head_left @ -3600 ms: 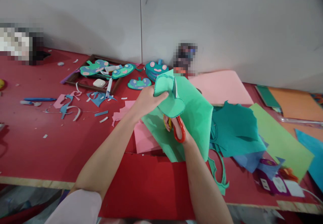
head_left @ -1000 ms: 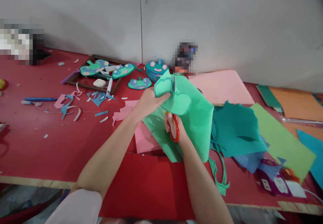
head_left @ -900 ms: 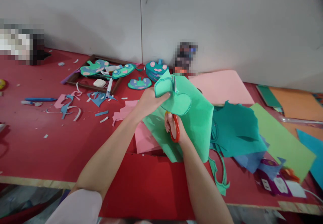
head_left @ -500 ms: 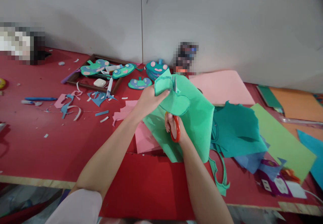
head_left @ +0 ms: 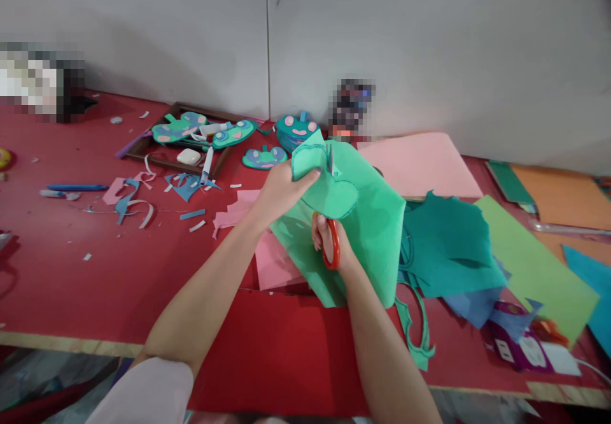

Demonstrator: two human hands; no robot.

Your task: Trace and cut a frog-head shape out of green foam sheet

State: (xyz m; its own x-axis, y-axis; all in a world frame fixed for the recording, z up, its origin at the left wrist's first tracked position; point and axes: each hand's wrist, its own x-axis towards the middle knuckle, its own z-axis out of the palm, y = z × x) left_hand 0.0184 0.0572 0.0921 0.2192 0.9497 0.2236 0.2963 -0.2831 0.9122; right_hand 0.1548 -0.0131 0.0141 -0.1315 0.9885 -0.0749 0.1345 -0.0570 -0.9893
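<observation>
While the left hand (head_left: 281,188) pinches the mint outlined piece (head_left: 331,200) between thumb and fingers at its left side, in the head view the right hand (head_left: 322,232) is curled through the red handle of the scissors (head_left: 333,255), just below that piece. A blade shows at the upper notch of the piece, which is held up over a larger green sheet (head_left: 375,226) on the red table (head_left: 52,277). Teal felt (head_left: 449,239) lies to the right; the frog-faced shapes (head_left: 265,158) sit beyond, near a brown frame (head_left: 167,164).
</observation>
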